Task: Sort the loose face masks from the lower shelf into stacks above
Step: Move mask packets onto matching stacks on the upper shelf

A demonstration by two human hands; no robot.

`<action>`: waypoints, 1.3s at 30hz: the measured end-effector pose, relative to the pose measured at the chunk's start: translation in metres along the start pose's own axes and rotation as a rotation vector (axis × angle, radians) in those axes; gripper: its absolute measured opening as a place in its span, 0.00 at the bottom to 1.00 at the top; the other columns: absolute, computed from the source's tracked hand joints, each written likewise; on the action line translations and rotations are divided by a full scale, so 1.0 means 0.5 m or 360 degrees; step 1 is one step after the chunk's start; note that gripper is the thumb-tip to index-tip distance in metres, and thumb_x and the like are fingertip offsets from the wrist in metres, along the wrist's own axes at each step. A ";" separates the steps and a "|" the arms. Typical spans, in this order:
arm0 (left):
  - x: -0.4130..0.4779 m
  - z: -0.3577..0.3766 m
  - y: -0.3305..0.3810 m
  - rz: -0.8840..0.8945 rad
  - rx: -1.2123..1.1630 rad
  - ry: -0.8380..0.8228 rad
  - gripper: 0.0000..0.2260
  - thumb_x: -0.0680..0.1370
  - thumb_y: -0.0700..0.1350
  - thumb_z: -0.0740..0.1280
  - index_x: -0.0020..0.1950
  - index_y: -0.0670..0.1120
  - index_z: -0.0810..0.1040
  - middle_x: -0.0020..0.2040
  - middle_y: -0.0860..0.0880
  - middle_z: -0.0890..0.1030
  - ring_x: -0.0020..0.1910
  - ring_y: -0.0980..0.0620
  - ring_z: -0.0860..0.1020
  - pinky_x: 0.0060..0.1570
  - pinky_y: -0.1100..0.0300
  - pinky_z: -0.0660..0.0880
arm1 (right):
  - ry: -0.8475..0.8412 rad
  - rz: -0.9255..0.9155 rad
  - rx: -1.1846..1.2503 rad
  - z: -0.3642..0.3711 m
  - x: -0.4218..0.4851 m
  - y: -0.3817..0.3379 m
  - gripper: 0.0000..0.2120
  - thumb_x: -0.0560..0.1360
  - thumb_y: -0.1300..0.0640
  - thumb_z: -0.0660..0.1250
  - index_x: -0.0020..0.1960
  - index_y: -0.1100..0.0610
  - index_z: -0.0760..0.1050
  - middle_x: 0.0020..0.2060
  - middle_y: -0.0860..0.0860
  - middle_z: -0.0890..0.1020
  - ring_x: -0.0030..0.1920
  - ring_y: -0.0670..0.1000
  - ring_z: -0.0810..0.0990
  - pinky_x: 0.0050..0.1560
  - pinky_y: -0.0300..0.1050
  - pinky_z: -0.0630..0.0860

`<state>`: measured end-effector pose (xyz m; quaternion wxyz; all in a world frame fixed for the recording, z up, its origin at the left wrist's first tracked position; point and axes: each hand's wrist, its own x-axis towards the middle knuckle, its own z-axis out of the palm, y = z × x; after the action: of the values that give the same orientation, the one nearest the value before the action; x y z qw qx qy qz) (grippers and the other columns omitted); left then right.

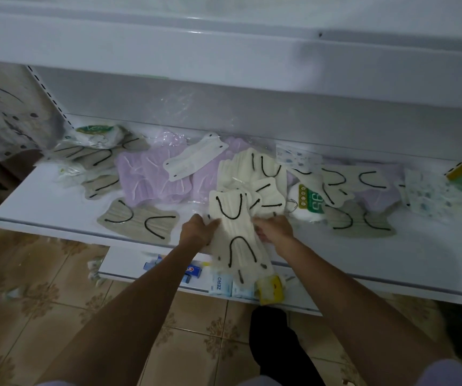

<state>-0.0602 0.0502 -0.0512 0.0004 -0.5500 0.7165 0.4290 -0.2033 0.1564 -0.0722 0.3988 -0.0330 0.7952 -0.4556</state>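
Cream with black ear loops, a face mask [238,238] hangs over the near edge of the white shelf [43,210], at its middle. The left hand [196,231] has its grip closed on the mask's left edge, thumb on top. The right hand [273,229] pinches the right edge with curled fingers. Just beyond lie a cream pile [255,168], lilac masks [152,176] and a beige mask [138,220] at near left.

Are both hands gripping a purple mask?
No, the left hand and right hand both grip a cream mask; the purple masks lie behind, untouched.
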 end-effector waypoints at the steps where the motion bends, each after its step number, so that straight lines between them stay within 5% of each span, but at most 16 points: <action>1: -0.003 0.004 0.003 0.0027 0.0027 -0.0044 0.24 0.78 0.57 0.62 0.64 0.39 0.70 0.61 0.39 0.75 0.59 0.41 0.74 0.58 0.52 0.73 | -0.0030 -0.0005 0.0038 0.000 0.002 0.000 0.29 0.61 0.50 0.77 0.56 0.63 0.76 0.49 0.55 0.80 0.48 0.54 0.79 0.46 0.46 0.79; 6: -0.012 0.018 0.010 0.0083 0.0022 -0.0231 0.26 0.78 0.60 0.58 0.66 0.41 0.71 0.63 0.38 0.75 0.61 0.40 0.74 0.61 0.48 0.72 | -0.0105 -0.0015 0.0148 -0.010 -0.030 -0.026 0.14 0.65 0.68 0.74 0.50 0.65 0.79 0.47 0.57 0.81 0.50 0.58 0.80 0.54 0.52 0.78; 11: -0.006 0.022 0.017 0.0187 0.0067 -0.0375 0.26 0.76 0.56 0.65 0.68 0.42 0.69 0.65 0.40 0.74 0.62 0.42 0.73 0.61 0.50 0.73 | -0.0133 -0.0029 0.0173 -0.012 -0.008 -0.027 0.09 0.64 0.69 0.74 0.37 0.59 0.77 0.48 0.59 0.82 0.53 0.60 0.80 0.58 0.58 0.76; 15: -0.004 0.019 0.011 0.0494 0.0737 0.0122 0.23 0.74 0.58 0.66 0.62 0.44 0.74 0.65 0.43 0.69 0.65 0.42 0.66 0.64 0.53 0.65 | -0.0105 0.0057 0.0222 -0.006 0.024 -0.012 0.12 0.65 0.67 0.74 0.48 0.64 0.78 0.54 0.61 0.81 0.55 0.61 0.79 0.59 0.61 0.75; 20: -0.006 0.021 0.017 0.0398 0.0152 0.0157 0.29 0.73 0.48 0.70 0.70 0.42 0.63 0.67 0.39 0.65 0.65 0.40 0.68 0.63 0.52 0.67 | 0.0152 0.0016 0.0387 -0.008 0.034 -0.029 0.15 0.71 0.64 0.70 0.57 0.65 0.76 0.54 0.60 0.79 0.57 0.60 0.78 0.60 0.58 0.75; 24: 0.000 0.008 0.019 0.0327 0.0207 0.0081 0.36 0.75 0.49 0.67 0.76 0.42 0.50 0.69 0.39 0.67 0.65 0.40 0.69 0.61 0.50 0.68 | 0.0196 0.0037 0.0466 0.004 0.042 -0.036 0.16 0.71 0.63 0.69 0.58 0.65 0.76 0.54 0.59 0.80 0.57 0.60 0.78 0.60 0.58 0.75; 31: -0.008 0.014 0.013 0.0197 0.0349 -0.0013 0.23 0.76 0.56 0.64 0.65 0.44 0.72 0.61 0.43 0.77 0.58 0.44 0.75 0.56 0.54 0.71 | 0.0065 0.0019 0.0503 0.014 0.053 -0.032 0.13 0.72 0.66 0.68 0.56 0.64 0.75 0.56 0.63 0.79 0.56 0.62 0.78 0.60 0.61 0.74; 35: -0.020 0.017 0.009 0.0389 0.0686 0.0042 0.21 0.76 0.58 0.62 0.64 0.47 0.73 0.60 0.45 0.78 0.58 0.44 0.76 0.55 0.55 0.72 | 0.0093 -0.0168 0.0198 0.004 0.017 -0.052 0.06 0.71 0.65 0.69 0.40 0.60 0.72 0.40 0.58 0.79 0.44 0.54 0.76 0.47 0.47 0.74; 39: -0.010 -0.010 -0.009 0.0607 0.0684 0.0111 0.20 0.77 0.57 0.62 0.66 0.50 0.71 0.60 0.45 0.77 0.58 0.44 0.75 0.57 0.53 0.72 | 0.0004 -0.0496 -0.0134 -0.011 -0.023 -0.092 0.04 0.67 0.68 0.68 0.39 0.65 0.73 0.35 0.60 0.77 0.37 0.51 0.73 0.36 0.35 0.70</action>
<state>-0.0526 0.0508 -0.0485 0.0116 -0.4072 0.8810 0.2405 -0.2133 0.1381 -0.0294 0.3205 -0.1722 0.7993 -0.4783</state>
